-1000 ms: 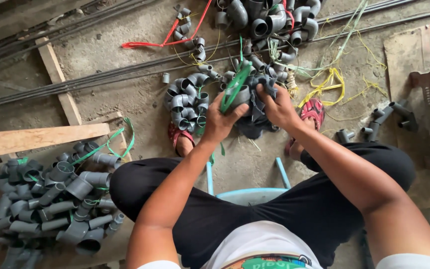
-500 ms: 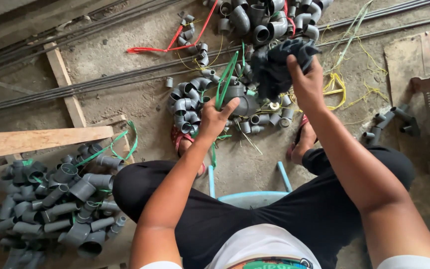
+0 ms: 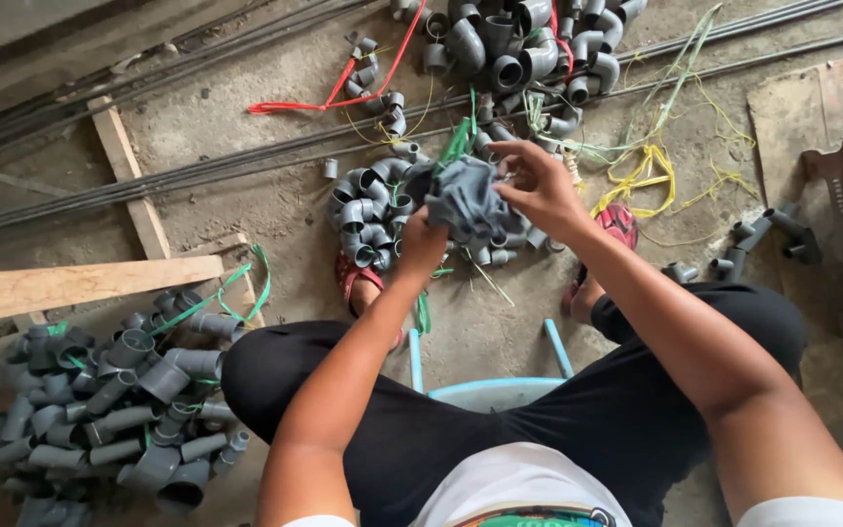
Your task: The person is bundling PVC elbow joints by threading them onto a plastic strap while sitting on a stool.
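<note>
Head view, left to right. Wooden plank [image 3: 70, 285] lies at the left edge; below it sits a pile of grey pipe fittings [image 3: 114, 410] with a green strap [image 3: 236, 293] across its top. Steel rods [image 3: 197, 171] run diagonally across the concrete floor. At centre, the left hand [image 3: 421, 244] grips the lower edge of a bundle of grey fittings [image 3: 465, 200], raised above a second heap of fittings [image 3: 373, 210] on the floor. The right hand [image 3: 539, 185] is closed on the bundle's right side, fingers pinching at its top. Yellow string [image 3: 646, 171] lies just right of that hand. Loose fittings [image 3: 768, 239] rest further right.
</note>
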